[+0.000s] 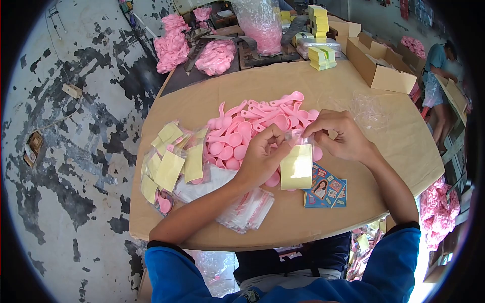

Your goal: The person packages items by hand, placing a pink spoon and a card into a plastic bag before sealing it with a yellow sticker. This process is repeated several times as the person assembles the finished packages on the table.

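Between my two hands hangs a clear plastic bag with a yellow card [296, 170] in it. My left hand [267, 152] pinches the bag's upper left edge. At its upper right, the fingers of my right hand [342, 135] are closed on the same bag. Just behind lies a heap of pink scoops [246, 132], partly hidden by my hands. Blue printed cards [326, 188] lie below my right hand. Flat clear bags [247, 209] are under and beside my left forearm. Filled bags with yellow cards [170, 169] are piled at the left.
An open cardboard box [379, 63] stands at the table's back right. Stacks of yellow cards [322, 57] and a large clear sack of pink pieces [260, 30] are at the back. Crumpled clear plastic [371, 111] lies right. Another person [438, 76] stands at far right.
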The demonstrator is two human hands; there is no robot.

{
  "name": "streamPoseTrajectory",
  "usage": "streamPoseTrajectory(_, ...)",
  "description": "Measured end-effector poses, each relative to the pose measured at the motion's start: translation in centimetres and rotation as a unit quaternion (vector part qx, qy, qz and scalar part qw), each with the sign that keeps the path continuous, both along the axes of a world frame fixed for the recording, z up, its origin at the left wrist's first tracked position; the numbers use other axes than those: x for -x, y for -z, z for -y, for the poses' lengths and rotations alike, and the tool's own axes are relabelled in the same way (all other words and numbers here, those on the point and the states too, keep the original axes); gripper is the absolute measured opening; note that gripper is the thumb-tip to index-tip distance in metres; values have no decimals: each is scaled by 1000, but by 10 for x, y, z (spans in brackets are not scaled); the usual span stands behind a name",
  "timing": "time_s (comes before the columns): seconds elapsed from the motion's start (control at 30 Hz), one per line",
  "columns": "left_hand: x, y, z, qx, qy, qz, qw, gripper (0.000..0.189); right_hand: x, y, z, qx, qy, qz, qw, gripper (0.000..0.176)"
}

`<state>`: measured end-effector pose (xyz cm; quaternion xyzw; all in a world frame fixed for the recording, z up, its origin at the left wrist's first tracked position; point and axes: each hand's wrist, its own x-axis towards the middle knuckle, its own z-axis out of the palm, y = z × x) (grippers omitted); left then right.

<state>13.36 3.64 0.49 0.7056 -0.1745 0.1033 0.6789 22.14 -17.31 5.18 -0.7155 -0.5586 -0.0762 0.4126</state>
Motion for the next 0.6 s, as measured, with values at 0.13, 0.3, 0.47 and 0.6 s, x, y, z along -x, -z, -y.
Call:
streamPoseTrajectory(0.13, 2, -2, 6, 61, 18, -21, 998, 24, -2, 1, -1, -22, 9, 27, 999, 32)
streamPoseTrajectory(0.3, 1, -2, 7, 60, 15, -12, 998, 24, -10, 7, 1, -14, 22, 11, 1000, 31)
streamPoseTrajectory(0.47, 9, 0, 11, 44, 62, -56, 995, 29, -2, 0, -1, -42, 8, -149, 988, 25)
streamPoseTrajectory(0.6, 6, 4, 13, 36, 73, 2, 997, 33, 16, -16, -1, 135, -7, -105, 985, 29)
